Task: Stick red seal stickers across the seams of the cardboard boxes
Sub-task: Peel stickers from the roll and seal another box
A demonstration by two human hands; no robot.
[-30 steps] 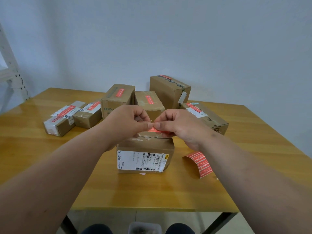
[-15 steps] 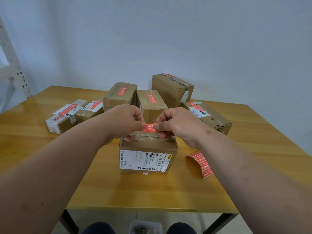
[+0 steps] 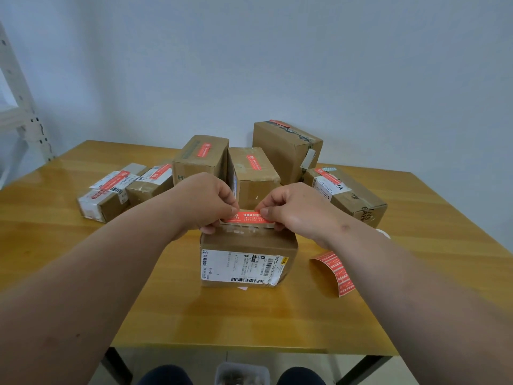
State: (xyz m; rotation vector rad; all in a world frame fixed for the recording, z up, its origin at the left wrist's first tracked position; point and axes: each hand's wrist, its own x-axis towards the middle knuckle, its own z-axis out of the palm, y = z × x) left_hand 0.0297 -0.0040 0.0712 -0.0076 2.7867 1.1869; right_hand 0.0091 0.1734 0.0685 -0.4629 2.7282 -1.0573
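A cardboard box [image 3: 247, 245] with a white shipping label on its front stands in the middle of the wooden table [image 3: 249, 315]. Just above its top I hold a red seal sticker [image 3: 248, 217] stretched flat. My left hand [image 3: 206, 202] pinches its left end and my right hand [image 3: 291, 208] pinches its right end. Whether the sticker touches the box top cannot be told. A curled strip of red stickers [image 3: 334, 270] lies on the table right of the box.
Several cardboard boxes bearing red stickers stand behind: two flat ones at left [image 3: 105, 193], two upright in the middle [image 3: 200, 159], a tall one [image 3: 286, 148] and a long one [image 3: 349, 193] at right. A white metal shelf frame [image 3: 25, 112] stands far left.
Both hands have drawn apart, so the red sticker, bunched between my fingertips before, is now stretched out flat and lowered close to the box top.
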